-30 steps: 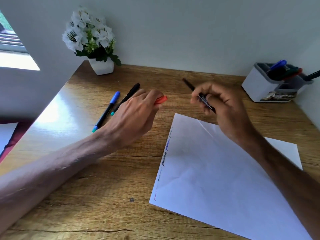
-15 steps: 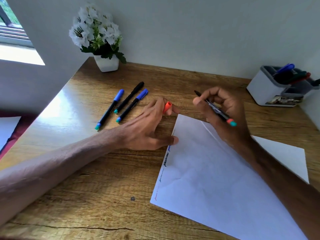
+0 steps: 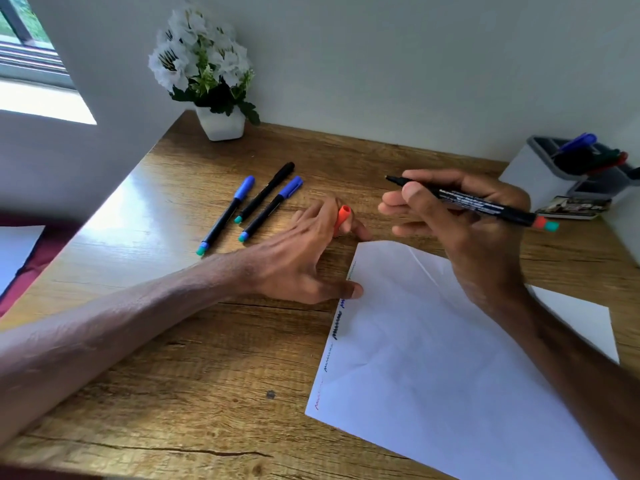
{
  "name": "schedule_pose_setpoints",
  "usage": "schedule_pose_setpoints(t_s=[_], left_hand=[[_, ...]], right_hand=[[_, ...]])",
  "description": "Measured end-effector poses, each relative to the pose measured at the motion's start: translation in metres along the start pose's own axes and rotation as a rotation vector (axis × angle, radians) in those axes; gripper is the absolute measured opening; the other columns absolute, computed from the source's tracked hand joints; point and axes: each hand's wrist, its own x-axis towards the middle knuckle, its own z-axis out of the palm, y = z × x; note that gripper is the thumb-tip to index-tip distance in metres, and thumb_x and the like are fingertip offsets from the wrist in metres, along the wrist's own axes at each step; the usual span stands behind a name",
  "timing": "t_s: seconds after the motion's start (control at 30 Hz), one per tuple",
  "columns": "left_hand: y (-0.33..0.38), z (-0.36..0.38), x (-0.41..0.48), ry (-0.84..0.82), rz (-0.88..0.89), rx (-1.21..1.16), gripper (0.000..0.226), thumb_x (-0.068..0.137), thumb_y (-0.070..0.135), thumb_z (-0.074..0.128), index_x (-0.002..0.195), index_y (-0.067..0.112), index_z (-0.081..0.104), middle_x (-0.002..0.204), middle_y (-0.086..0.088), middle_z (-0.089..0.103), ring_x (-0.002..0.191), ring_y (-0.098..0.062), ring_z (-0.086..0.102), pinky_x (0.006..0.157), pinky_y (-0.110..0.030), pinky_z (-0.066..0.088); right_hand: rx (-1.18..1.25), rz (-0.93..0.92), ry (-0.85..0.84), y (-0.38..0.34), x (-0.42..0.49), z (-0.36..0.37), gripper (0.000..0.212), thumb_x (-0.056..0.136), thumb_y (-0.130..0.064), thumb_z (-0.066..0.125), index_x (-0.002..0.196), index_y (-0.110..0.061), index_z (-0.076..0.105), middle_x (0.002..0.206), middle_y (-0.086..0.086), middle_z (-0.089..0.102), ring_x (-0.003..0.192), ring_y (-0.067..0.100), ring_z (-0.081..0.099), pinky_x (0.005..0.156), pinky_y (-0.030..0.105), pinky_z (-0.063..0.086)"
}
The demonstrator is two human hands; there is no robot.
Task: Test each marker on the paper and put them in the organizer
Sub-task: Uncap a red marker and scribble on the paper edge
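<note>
Marker (image 3: 478, 204), uncapped, sits in my right hand (image 3: 464, 220), which grips it above the far edge of the paper (image 3: 450, 358), tip pointing left and clear of the sheet, its orange and teal end sticking out to the right. My left hand (image 3: 311, 258) rests on the worktop (image 3: 173, 341) at the paper's left edge, thumb touching the sheet, and it pinches the orange cap (image 3: 343, 218) between its fingers just beyond the paper's far corner. Along the paper's left edge I see a row of scribbles (image 3: 334, 336) in red, black and blue. Left of the paper, past my left hand, three capped markers (image 3: 252, 206) lie side by side, two with blue caps and one with a black cap between them. Beyond the paper's right side stands the organizer (image 3: 540, 178) with several pens in it. Far beyond the paper's left edge, against the wall, a flower pot (image 3: 221, 124) sits on the worktop.
</note>
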Motion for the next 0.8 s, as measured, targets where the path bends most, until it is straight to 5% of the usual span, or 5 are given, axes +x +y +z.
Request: schedule_pose_setpoints(t_s=[0.13, 0.33, 0.53, 0.67, 0.8], left_hand=[[0.007, 0.0, -0.004, -0.012, -0.013, 0.071, 0.076, 0.076, 0.059, 0.083, 0.123, 0.018, 0.039, 0.113, 0.054, 0.02, 0.106, 0.013, 0.031, 0.095, -0.025, 0.035], [0.011, 0.008, -0.008, -0.051, 0.004, 0.068, 0.086, 0.071, 0.065, 0.084, 0.128, 0.017, 0.04, 0.123, 0.011, 0.043, 0.121, -0.013, 0.035, 0.106, -0.045, 0.04], [0.013, 0.008, -0.008, -0.066, 0.012, 0.031, 0.084, 0.07, 0.063, 0.086, 0.125, 0.019, 0.041, 0.111, 0.028, 0.034, 0.114, -0.006, 0.036, 0.104, -0.042, 0.039], [0.012, 0.007, -0.007, -0.082, 0.01, 0.043, 0.083, 0.07, 0.066, 0.084, 0.123, 0.02, 0.04, 0.108, 0.037, 0.028, 0.11, -0.004, 0.034, 0.102, -0.042, 0.039], [0.012, 0.006, -0.007, -0.088, 0.0, 0.047, 0.082, 0.07, 0.068, 0.083, 0.115, 0.021, 0.033, 0.106, 0.032, 0.032, 0.106, -0.009, 0.035, 0.099, -0.043, 0.039]], right_hand=[[0.019, 0.046, -0.149, -0.004, -0.008, -0.003, 0.012, 0.095, 0.0, 0.066, 0.104, 0.006, 0.07, 0.087, 0.017, 0.079, 0.075, 0.032, 0.079, 0.06, 0.042, 0.065], [0.016, 0.297, -0.262, 0.023, -0.041, -0.007, 0.009, 0.088, 0.005, 0.069, 0.095, 0.01, 0.07, 0.08, 0.021, 0.077, 0.067, 0.035, 0.076, 0.062, 0.037, 0.066], [-0.012, 0.317, -0.298, 0.024, -0.034, -0.009, 0.011, 0.085, 0.004, 0.072, 0.096, 0.007, 0.072, 0.08, 0.021, 0.077, 0.066, 0.032, 0.076, 0.058, 0.034, 0.064], [-0.108, 0.245, -0.389, 0.029, -0.021, -0.005, 0.011, 0.086, 0.011, 0.075, 0.083, 0.0, 0.073, 0.067, 0.019, 0.072, 0.049, 0.035, 0.067, 0.041, 0.041, 0.056], [-0.236, 0.072, -0.462, 0.036, -0.009, 0.003, 0.009, 0.077, 0.0, 0.073, 0.072, -0.007, 0.072, 0.064, -0.012, 0.069, 0.049, 0.006, 0.06, 0.048, 0.019, 0.045]])
